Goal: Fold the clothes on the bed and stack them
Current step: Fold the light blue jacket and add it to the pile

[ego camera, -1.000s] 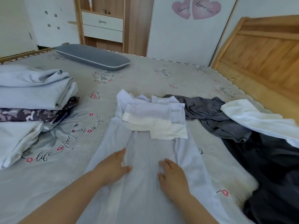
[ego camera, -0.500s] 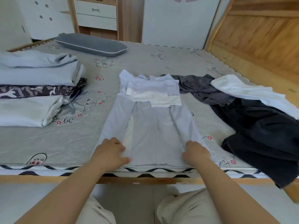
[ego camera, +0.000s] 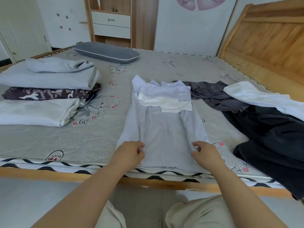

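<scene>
Grey patterned bed (ego camera: 102,135) fills the middle of the frame and carries every garment. At the left of the frame I see a stack of folded clothes (ego camera: 47,92): pale grey on top, a camouflage piece between, white below. It sits well apart from the working area, which I judge keeps the finished pile undisturbed. At the right of the frame a black garment (ego camera: 269,139), a dark grey garment (ego camera: 212,94) and a white garment (ego camera: 259,97) lie unfolded and overlapping; the black one lies near my right forearm and could snag. The pale lilac shirt (ego camera: 162,129) lies flat at centre, sleeves folded inward, hem toward me. My left hand (ego camera: 131,152) and right hand (ego camera: 205,153) each pinch the shirt near its hem corners, probably to lift the hem and fold it toward the collar.
</scene>
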